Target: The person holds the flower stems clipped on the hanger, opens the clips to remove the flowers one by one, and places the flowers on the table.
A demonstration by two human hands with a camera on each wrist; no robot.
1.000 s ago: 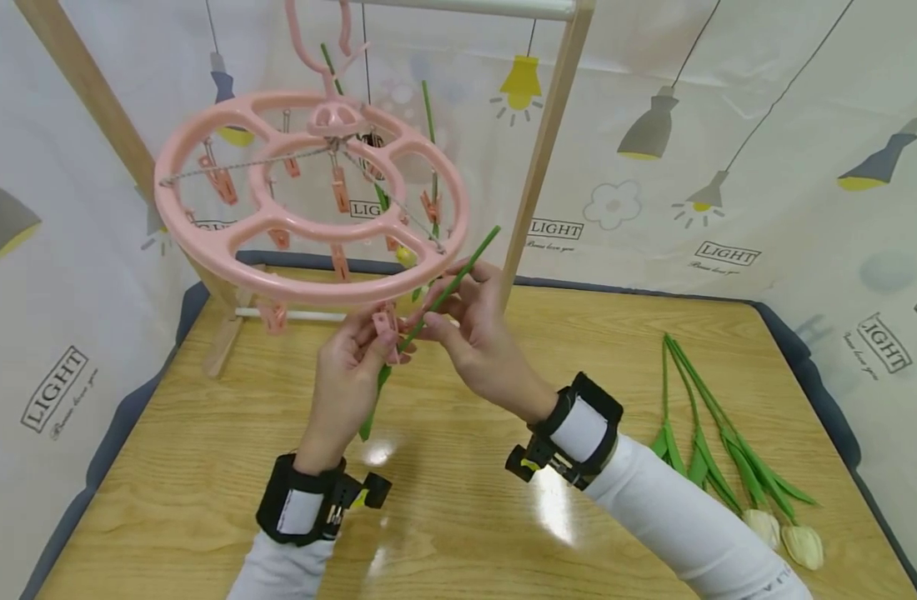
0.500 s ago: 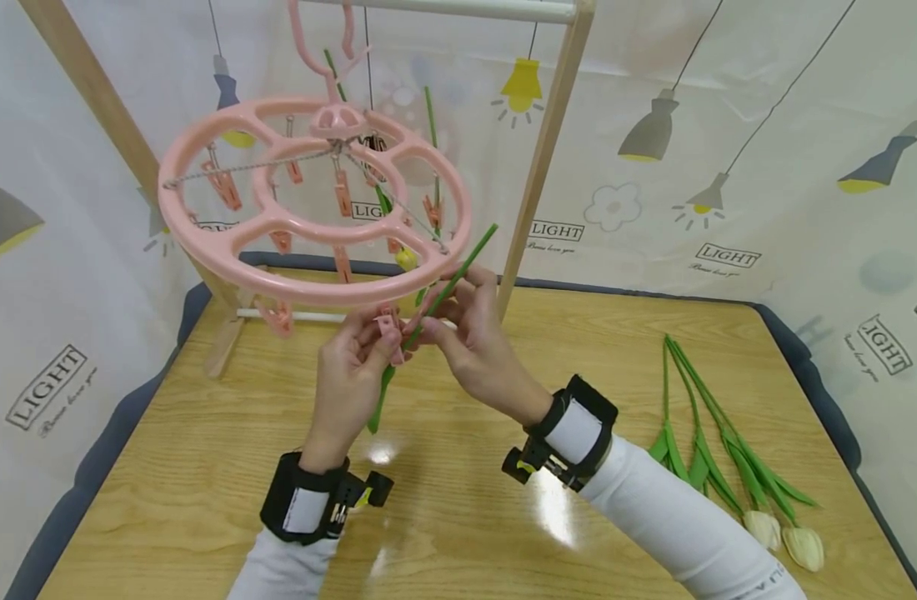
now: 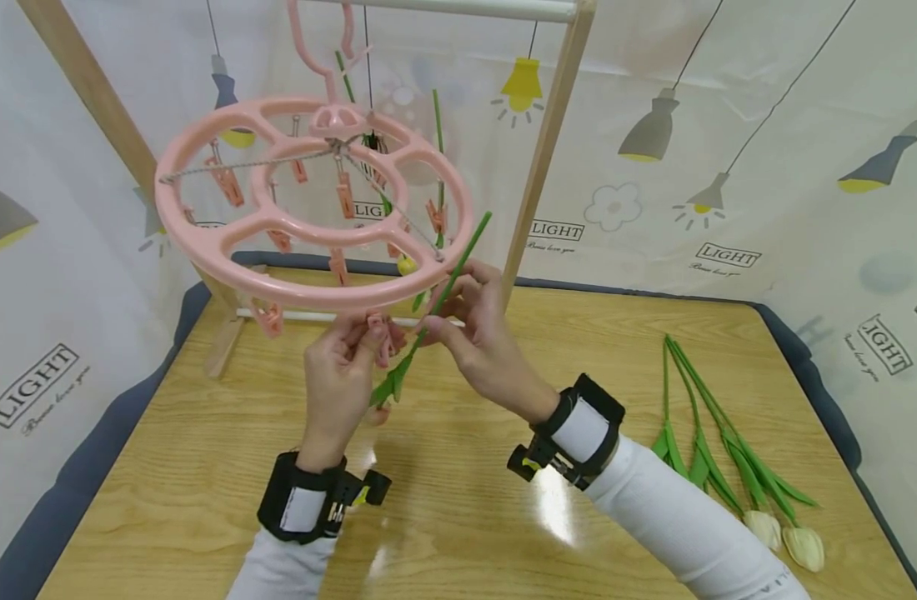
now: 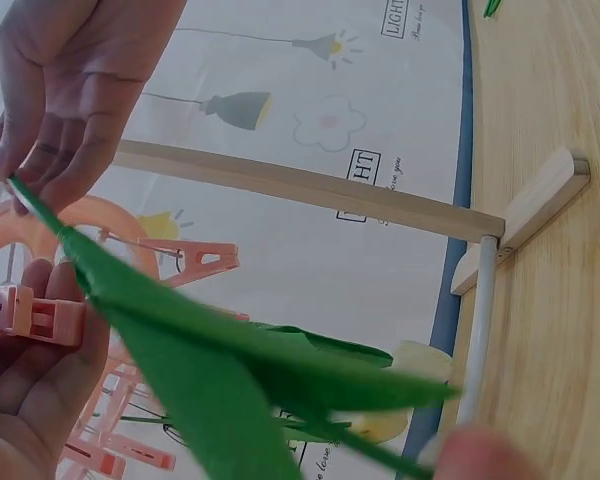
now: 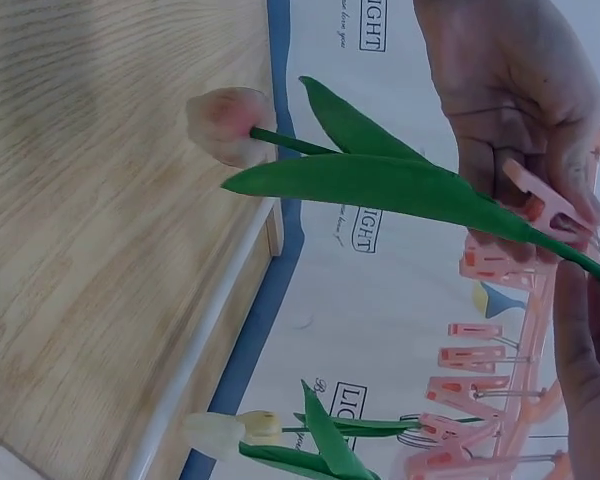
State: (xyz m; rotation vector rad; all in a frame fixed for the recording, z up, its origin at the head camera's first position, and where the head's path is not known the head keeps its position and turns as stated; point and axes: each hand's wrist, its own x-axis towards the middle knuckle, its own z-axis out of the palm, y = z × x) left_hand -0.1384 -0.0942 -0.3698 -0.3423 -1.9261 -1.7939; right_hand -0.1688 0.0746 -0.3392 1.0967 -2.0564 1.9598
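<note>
In the head view, my left hand (image 3: 338, 379) pinches a pink clothespin (image 3: 382, 340) below the front rim of a round pink hanger (image 3: 301, 293). My right hand (image 3: 483, 354), just to the right, holds an artificial tulip by its green stem (image 3: 464, 254) between thumb and fingers. The tulip slants, stem end up and leaves (image 5: 370, 190) down; its pale pink bloom (image 5: 230, 125) shows in the right wrist view. The stem crosses close to the clothespin (image 5: 552, 205); whether it lies between the prongs I cannot tell.
Several pink clothespins (image 5: 470, 355) dangle from the hanger, and tulips hang at its back. A wooden stand (image 3: 544, 158) with a white top bar (image 3: 466, 7) carries it. On the table's right lie more tulips (image 3: 717, 433) with white blooms (image 3: 804, 547).
The tulip's lower end has swung out from behind the clothespin, showing more leaf and bloom. My left hand and the clothespin have shifted slightly left. My right hand keeps its hold.
</note>
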